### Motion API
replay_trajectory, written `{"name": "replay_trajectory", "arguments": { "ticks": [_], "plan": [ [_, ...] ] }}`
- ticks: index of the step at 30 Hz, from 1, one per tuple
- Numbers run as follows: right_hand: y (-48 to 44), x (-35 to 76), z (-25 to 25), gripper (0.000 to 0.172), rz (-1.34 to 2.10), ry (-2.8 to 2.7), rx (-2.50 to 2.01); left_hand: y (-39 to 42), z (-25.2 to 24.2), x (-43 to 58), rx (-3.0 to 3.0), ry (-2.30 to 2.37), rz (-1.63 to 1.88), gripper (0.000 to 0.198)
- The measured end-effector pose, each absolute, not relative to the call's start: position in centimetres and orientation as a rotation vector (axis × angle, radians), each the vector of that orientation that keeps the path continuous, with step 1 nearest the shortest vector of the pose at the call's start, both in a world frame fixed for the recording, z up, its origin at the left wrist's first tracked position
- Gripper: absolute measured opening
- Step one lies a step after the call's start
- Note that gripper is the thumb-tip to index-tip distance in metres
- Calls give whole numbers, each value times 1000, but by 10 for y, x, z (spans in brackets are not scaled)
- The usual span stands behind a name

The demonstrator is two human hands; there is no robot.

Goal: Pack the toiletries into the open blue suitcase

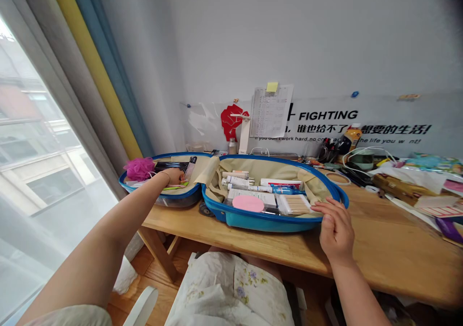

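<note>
A blue suitcase lies unfolded on the wooden desk, both halves facing up. My left hand reaches down into the left half, beside a clear packet with a dark top and a yellow-green item; its fingertips are hidden. A purple bath puff and a black glossy package lie close by. My right hand is open, its fingers stretched out at the right half's front rim. Near them is a bag of cotton swabs. Also in this half are a pink oval, a blue tube and several white tubes.
Behind the suitcase stand a white desk lamp and a small bottle. Pens, an orange bottle, cables and packets crowd the desk's right side. A white chair arm is at lower left, below the desk's front edge.
</note>
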State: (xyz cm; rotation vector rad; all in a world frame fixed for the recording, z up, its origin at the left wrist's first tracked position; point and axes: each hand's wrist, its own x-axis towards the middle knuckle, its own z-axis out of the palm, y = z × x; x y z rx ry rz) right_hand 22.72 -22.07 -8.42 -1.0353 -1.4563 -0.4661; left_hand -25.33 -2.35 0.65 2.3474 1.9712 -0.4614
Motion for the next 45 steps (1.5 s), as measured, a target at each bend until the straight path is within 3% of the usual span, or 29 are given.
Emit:
{"name": "replay_trajectory", "arguments": {
  "ticks": [6,11,17,22,28,34,45],
  "plan": [
    [-221,227,-85,33,-479,-1464,-1038,-32,10,-247,2360,2052,-334,29],
    [-221,228,-84,33,-488,-1476,-1026,-34,37,-223,2424,2141,-2,27],
    [-222,227,-83,33,-501,-1492,-999,-44,68,-130,2703,1763,267,34],
    [-222,228,-84,33,-491,-1483,-1040,-56,55,-46,2854,1374,164,28],
    [-223,229,-85,31,-502,-1503,-1016,-56,22,2,2864,1256,-63,16],
    [-223,228,-85,34,-475,-1488,-1044,-53,7,6,2811,1273,-160,29],
    [-224,228,-85,29,-481,-1491,-1029,-52,6,-2,2747,1386,-122,32]
  ]
}}
